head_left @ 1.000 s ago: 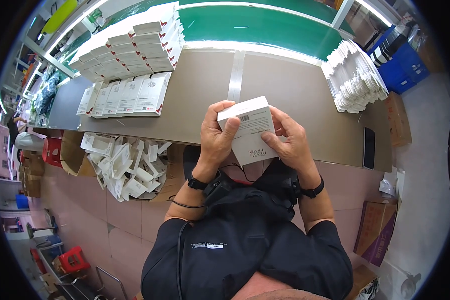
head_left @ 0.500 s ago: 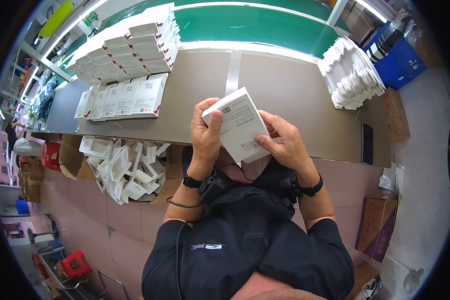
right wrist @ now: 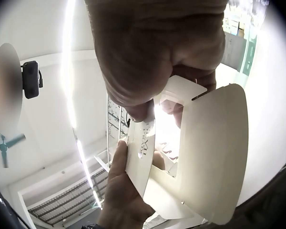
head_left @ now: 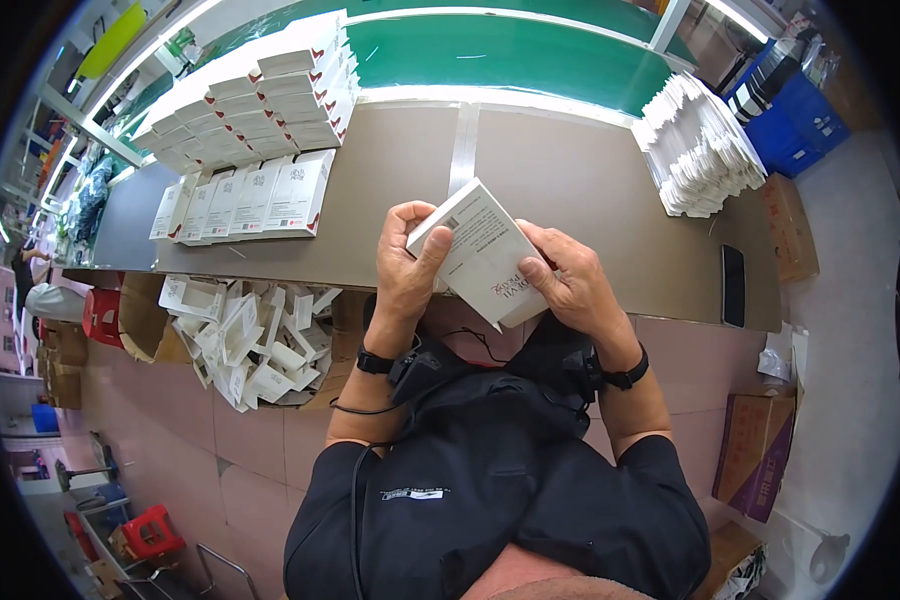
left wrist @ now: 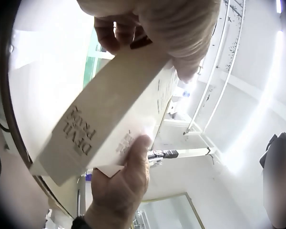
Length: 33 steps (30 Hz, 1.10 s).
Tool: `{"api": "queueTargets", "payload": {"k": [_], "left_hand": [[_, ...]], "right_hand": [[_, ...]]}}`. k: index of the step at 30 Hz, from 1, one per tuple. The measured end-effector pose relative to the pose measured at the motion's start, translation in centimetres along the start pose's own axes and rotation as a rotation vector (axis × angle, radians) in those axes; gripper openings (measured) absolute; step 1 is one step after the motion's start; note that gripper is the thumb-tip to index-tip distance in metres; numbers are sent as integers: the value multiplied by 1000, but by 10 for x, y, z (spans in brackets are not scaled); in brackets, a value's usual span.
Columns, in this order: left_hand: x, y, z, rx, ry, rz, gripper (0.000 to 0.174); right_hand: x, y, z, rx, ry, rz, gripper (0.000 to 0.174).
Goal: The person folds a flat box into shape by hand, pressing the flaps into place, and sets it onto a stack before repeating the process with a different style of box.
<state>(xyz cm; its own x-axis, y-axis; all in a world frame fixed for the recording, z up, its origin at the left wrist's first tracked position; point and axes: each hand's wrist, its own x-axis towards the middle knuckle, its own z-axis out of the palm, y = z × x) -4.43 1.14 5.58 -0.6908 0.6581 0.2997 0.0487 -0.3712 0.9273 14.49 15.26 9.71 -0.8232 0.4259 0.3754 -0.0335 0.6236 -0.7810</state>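
A white carton (head_left: 482, 262) printed with "DEVIL PRADA" lettering is held tilted over the front edge of the table. My left hand (head_left: 406, 268) grips its upper left end, thumb across the printed face. On the opposite side, my right hand (head_left: 576, 282) pinches the carton near the lettering, thumb on top and fingers beneath. The right wrist view shows the carton's near end standing open, with a large flap (right wrist: 214, 152) folded outward and light coming through the inside. A narrow lettered side (left wrist: 100, 107) faces the left wrist camera.
Stacked white cartons (head_left: 250, 105) stand at the left of the table, with a row of upright cartons (head_left: 255, 200) before them. A bundle of flat cartons (head_left: 700, 150) and a phone (head_left: 733, 286) lie at right. Below left, a cardboard box (head_left: 150, 315) holds loose white pieces.
Both hands have shifted slightly left with the carton. The carton has turned counterclockwise in the head view, mostly in the first half second, and both hands still hold it.
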Motion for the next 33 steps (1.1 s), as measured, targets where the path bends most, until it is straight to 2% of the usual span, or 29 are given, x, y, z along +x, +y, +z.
{"api": "queueTargets", "payload": {"k": [3, 4, 7, 8, 11, 16, 24, 28, 31, 32, 33], "left_hand": [[4, 13, -11, -11, -219, -72, 70], [5, 19, -14, -11, -220, -72, 70], [6, 37, -26, 117, -436, 34, 90], [8, 42, -31, 118, -435, 35, 90], [14, 52, -45, 408, -695, 155, 104], [11, 64, -49, 450, -735, 114, 114], [7, 73, -55, 593, -766, 220, 104], [4, 69, -73, 584, -718, 223, 101], [6, 64, -103, 512, -545, 175, 99], [6, 62, -114, 518, -534, 175, 99], [6, 61, -126, 536, -430, 163, 98]], "right_hand": [[1, 0, -5, -3, 19, 27, 46], [1, 0, -6, -3, 19, 26, 46], [1, 2, -9, 86, 28, 50, 43], [1, 2, -9, 87, 27, 49, 43], [0, 0, -7, 155, 12, 57, 36], [1, -1, -8, 130, -98, 67, 40], [5, -1, -3, 138, -145, 50, 36], [10, 3, -4, 118, -153, 124, 45], [16, 12, -1, -87, 134, -73, 47], [18, 12, -1, -81, 125, -80, 47], [18, 12, -2, -69, 118, -56, 48]]}}
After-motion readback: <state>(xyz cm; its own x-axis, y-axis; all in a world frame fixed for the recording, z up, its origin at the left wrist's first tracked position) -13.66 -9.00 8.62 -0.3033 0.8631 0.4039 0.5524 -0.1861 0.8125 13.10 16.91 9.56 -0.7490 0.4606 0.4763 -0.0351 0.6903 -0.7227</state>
